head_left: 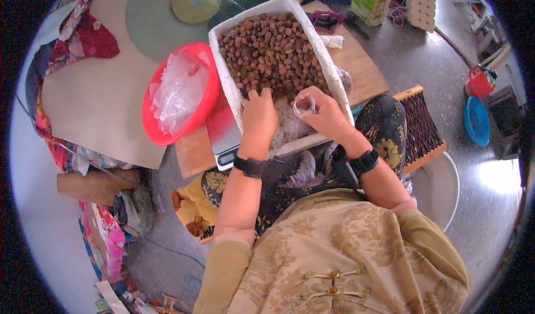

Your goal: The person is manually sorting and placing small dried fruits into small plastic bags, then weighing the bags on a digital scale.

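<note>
A white foam box [216, 46] holds a heap of small brown nut-like pieces [267, 52], with pale material near its front end. My left hand [259, 119] reaches into the box, fingers curled down at the edge of the heap; their tips and anything in them are hidden. My right hand [329, 113], closed at the box's right front, pinches a small clear plastic bag [304, 106]. Beneath the box's left front is a kitchen scale [223, 152].
A red basin [150, 113] of plastic bags sits left of the box on a wooden board [189, 158]. A green carton [365, 2] and egg tray [421, 7] stand behind. At right are a slatted wooden piece [418, 130] and a blue basin [476, 122].
</note>
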A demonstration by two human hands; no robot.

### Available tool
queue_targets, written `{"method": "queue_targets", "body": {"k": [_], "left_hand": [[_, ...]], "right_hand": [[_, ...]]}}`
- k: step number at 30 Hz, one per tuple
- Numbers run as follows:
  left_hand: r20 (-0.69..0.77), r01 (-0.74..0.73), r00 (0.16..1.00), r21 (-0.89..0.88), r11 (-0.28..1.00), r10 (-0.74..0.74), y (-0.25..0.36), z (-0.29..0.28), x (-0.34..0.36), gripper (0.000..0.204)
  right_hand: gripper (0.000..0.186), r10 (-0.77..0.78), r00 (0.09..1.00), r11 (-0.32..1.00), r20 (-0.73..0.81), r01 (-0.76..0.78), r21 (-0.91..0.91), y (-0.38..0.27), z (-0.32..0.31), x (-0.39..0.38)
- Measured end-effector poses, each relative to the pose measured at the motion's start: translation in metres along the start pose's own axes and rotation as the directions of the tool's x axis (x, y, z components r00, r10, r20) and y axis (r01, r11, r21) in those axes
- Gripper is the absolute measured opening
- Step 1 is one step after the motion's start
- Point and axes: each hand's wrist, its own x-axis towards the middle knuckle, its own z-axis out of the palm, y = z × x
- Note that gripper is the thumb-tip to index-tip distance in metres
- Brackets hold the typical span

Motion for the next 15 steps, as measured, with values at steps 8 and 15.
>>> {"method": "queue_targets", "body": {"k": [8,15], "left_hand": [[-0.004,-0.047,0.999,-0.289,0.956,0.048,-0.003,0.013,0.003,0.04],[-0.013,-0.094,0.995,-0.397,0.913,0.097,-0.009,0.028,0.001,0.038]], "right_hand": [[0.03,0.044,0.999,0.999,0.021,-0.045,0.024,0.002,0.0,-0.002],[0.029,0.06,0.998,0.998,0.026,-0.061,0.016,0.0,0.0,-0.001]]}}
